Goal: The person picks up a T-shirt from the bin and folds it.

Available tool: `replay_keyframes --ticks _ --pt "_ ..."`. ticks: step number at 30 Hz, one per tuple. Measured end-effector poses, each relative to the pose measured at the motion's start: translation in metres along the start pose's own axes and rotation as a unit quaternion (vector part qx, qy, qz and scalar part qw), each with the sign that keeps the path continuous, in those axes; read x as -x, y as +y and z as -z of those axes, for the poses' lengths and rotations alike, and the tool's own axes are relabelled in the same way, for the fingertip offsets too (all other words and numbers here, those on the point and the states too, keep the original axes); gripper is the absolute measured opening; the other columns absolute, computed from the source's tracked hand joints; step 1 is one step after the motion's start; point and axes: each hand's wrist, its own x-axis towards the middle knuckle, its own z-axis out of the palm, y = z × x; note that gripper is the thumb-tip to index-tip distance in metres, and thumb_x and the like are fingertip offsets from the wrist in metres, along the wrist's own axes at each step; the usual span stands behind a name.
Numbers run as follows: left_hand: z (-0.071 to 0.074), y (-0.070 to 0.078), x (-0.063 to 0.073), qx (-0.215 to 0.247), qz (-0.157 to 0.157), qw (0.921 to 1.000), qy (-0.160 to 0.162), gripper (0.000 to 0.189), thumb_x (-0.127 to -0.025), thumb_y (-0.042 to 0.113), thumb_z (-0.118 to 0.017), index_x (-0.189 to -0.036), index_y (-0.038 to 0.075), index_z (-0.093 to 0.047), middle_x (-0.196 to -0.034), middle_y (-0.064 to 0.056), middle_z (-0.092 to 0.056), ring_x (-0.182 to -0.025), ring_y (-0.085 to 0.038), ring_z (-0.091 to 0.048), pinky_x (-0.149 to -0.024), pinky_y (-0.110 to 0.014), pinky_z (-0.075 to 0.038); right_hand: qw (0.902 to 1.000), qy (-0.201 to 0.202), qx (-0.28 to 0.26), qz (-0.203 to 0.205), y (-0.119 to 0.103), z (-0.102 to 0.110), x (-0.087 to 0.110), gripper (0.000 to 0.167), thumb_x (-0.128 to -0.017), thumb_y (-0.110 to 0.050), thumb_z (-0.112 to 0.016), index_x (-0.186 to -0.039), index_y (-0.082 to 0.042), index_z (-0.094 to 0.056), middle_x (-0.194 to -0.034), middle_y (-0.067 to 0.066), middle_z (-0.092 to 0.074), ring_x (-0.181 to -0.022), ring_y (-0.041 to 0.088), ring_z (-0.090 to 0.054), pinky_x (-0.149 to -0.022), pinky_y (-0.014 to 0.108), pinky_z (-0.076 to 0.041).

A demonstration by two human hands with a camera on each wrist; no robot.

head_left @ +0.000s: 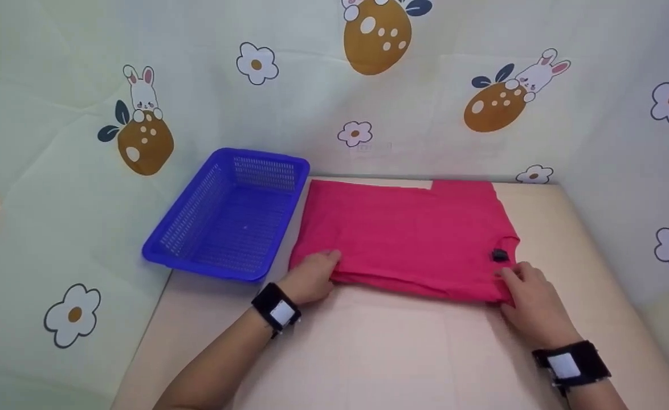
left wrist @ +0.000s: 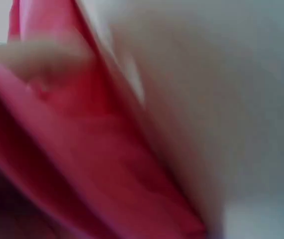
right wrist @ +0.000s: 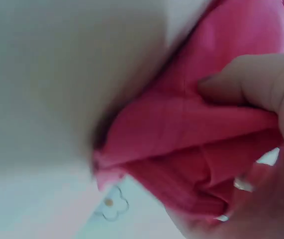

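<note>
A folded pink-red T-shirt (head_left: 397, 233) lies on the table, its neckline and dark label at the right end. My left hand (head_left: 313, 277) grips the near edge of the shirt close to its left corner. At the near right corner, by the collar, my right hand (head_left: 534, 304) pinches the layers. In the right wrist view the thumb (right wrist: 246, 82) lies on top of the fabric (right wrist: 181, 119), with the other fingers beneath. The left wrist view is blurred; a finger (left wrist: 47, 55) shows against the pink cloth (left wrist: 112, 164).
A blue plastic basket (head_left: 237, 228) with slotted walls stands left of the shirt, nothing in it. The pale tabletop (head_left: 380, 353) extends in front of the shirt. A curtain (head_left: 306, 102) printed with rabbits and flowers hangs behind and at both sides.
</note>
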Motion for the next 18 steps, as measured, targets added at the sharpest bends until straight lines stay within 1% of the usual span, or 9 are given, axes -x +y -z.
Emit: replay_keyframes --ticks 2,5,7,9,11,13,15,17,18 --pt "0.003 0.001 0.005 -0.017 -0.009 0.9998 0.002 0.036 -0.081 0.0 -0.066 -0.112 0.012 -0.053 -0.113 -0.01 -0.065 -0.11 -0.028 -0.064 -0.094 -0.042 -0.054 0.9992 0.04 0.003 0.005 0.0 0.009 0.004 0.043 -0.071 -0.008 -0.084 -0.108 -0.011 -0.063 -0.103 0.011 -0.054 -0.09 0.029 -0.053 -0.073 0.046 -0.047" --pt "0.009 0.0 0.016 -0.047 -0.025 0.9984 0.018 0.038 -0.082 -0.005 -0.062 -0.114 0.012 -0.053 -0.112 -0.011 -0.064 -0.109 -0.028 -0.063 -0.094 -0.041 -0.053 0.9974 0.069 0.008 0.018 -0.003 0.02 0.009 0.031 -0.075 -0.008 -0.083 -0.102 -0.011 -0.07 -0.091 0.007 -0.059 -0.079 0.022 -0.055 -0.068 0.042 -0.05" --pt "0.012 -0.001 0.023 -0.069 -0.036 0.9963 0.037 0.033 -0.083 -0.004 -0.063 -0.111 0.011 -0.055 -0.102 -0.008 -0.063 -0.1 -0.026 -0.064 -0.087 -0.039 -0.053 0.9971 0.074 0.006 0.017 -0.004 0.025 0.012 0.023 -0.08 -0.006 -0.078 -0.102 -0.008 -0.071 -0.085 0.007 -0.062 -0.073 0.022 -0.06 -0.066 0.042 -0.054" --pt "0.014 -0.003 0.03 -0.085 -0.041 0.9941 0.053 0.027 -0.084 -0.001 -0.065 -0.106 0.01 -0.056 -0.095 -0.007 -0.062 -0.092 -0.024 -0.063 -0.08 -0.038 -0.053 0.9969 0.079 -0.002 0.006 -0.005 0.026 0.015 0.02 -0.084 0.0 -0.07 -0.103 -0.004 -0.068 -0.084 0.01 -0.063 -0.07 0.025 -0.063 -0.064 0.044 -0.056" --pt "0.015 -0.006 0.034 -0.096 -0.039 0.9924 0.067 0.022 -0.085 0.001 -0.065 -0.104 0.009 -0.058 -0.092 -0.007 -0.062 -0.088 -0.023 -0.064 -0.076 -0.037 -0.054 0.9957 0.091 -0.013 -0.008 -0.005 0.024 0.017 0.021 -0.085 0.007 -0.061 -0.104 -0.001 -0.062 -0.085 0.013 -0.061 -0.071 0.029 -0.063 -0.062 0.047 -0.056" --pt "0.015 -0.009 0.037 -0.1 -0.031 0.9918 0.073 0.02 -0.085 0.003 -0.065 -0.104 0.008 -0.059 -0.092 -0.008 -0.064 -0.087 -0.024 -0.065 -0.075 -0.038 -0.055 0.9946 0.101 -0.022 -0.013 -0.003 0.022 0.017 0.021 -0.084 0.012 -0.053 -0.101 0.0 -0.058 -0.084 0.013 -0.057 -0.067 0.028 -0.059 -0.058 0.043 -0.053" --pt "0.014 -0.011 0.039 -0.101 -0.021 0.992 0.074 0.02 -0.086 0.002 -0.063 -0.105 0.007 -0.06 -0.095 -0.01 -0.066 -0.088 -0.025 -0.067 -0.076 -0.039 -0.057 0.9953 0.093 -0.021 -0.015 -0.001 0.019 0.016 0.019 -0.085 0.008 -0.05 -0.099 -0.003 -0.055 -0.083 0.01 -0.052 -0.063 0.021 -0.05 -0.052 0.036 -0.045" --pt "0.013 -0.012 0.041 -0.097 -0.012 0.993 0.067 0.019 -0.087 0.003 -0.062 -0.106 0.007 -0.06 -0.098 -0.01 -0.067 -0.09 -0.025 -0.069 -0.078 -0.039 -0.058 0.998 0.059 -0.019 -0.016 0.0 0.015 0.016 0.019 -0.087 -0.009 -0.06 -0.106 -0.007 -0.057 -0.085 0.008 -0.048 -0.063 0.017 -0.043 -0.053 0.03 -0.037" --pt "0.012 -0.013 0.042 -0.094 -0.009 0.9935 0.064 0.019 -0.087 0.003 -0.062 -0.106 0.007 -0.06 -0.099 -0.011 -0.068 -0.091 -0.025 -0.069 -0.078 -0.039 -0.058 0.9992 0.033 -0.015 -0.015 0.0 0.013 0.016 0.031 -0.086 -0.02 -0.067 -0.113 -0.009 -0.057 -0.088 0.007 -0.047 -0.066 0.017 -0.042 -0.055 0.029 -0.035"
